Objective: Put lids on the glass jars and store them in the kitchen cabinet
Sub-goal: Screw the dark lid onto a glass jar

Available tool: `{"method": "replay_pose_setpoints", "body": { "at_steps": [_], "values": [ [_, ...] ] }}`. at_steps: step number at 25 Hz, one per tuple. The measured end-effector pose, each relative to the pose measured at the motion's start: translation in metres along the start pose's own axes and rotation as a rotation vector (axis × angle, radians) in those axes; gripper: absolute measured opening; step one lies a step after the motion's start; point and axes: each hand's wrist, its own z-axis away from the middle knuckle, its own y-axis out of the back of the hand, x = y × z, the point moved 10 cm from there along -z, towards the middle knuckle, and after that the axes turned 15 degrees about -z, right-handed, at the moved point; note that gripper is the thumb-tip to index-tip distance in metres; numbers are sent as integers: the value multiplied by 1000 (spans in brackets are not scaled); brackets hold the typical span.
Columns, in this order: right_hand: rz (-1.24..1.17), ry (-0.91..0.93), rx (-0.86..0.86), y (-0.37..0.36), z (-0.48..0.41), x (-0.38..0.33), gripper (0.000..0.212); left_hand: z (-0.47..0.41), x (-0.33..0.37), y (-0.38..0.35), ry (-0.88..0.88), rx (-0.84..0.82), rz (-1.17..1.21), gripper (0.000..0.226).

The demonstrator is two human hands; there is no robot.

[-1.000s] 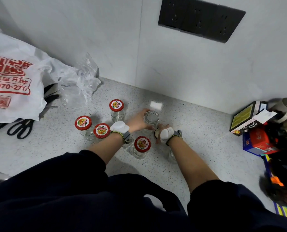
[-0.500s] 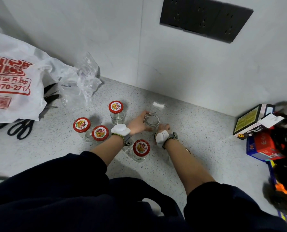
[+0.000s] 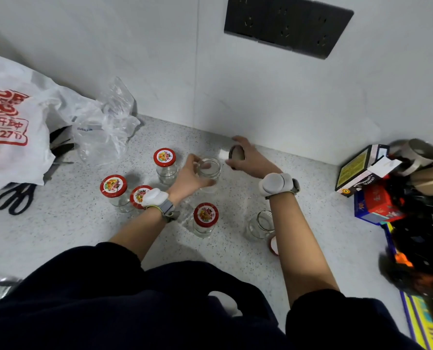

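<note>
My left hand (image 3: 188,177) curls round one open clear-glass jar (image 3: 209,170) standing on the speckled worktop (image 3: 59,231), my right hand (image 3: 250,160) pinches one round lid (image 3: 236,153), tilted, just beside its mouth, and around them stand four round glass jars with red printed lids (image 3: 164,165) and a second open jar (image 3: 260,225) nearer me.

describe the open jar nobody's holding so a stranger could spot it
From the colourful boxes at the counter's right edge, look left to the right forearm: the bare jar stands beside it, on its inner side. The jar to its left wears a red lid, and the other open jar is gripped by the left hand; this one has neither lid nor hand.
</note>
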Motion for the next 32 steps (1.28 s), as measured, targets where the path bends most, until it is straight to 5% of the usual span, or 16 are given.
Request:
{"method": "replay_pose_setpoints", "body": {
  "at_steps": [6,15,23,32],
  "values": [
    [-541,253,189,8,49,-38,38,20,33,15,-117,108,119,52],
    [-680,275,127,-10,78,-40,22,40,67,12,-287,100,88,51],
    [-573,337,93,-4,90,-49,65,55,89,15,-374,99,4,52],
    [-450,280,14,0,91,-42,70,56,95,11,-406,87,-141,58]
  ]
}}
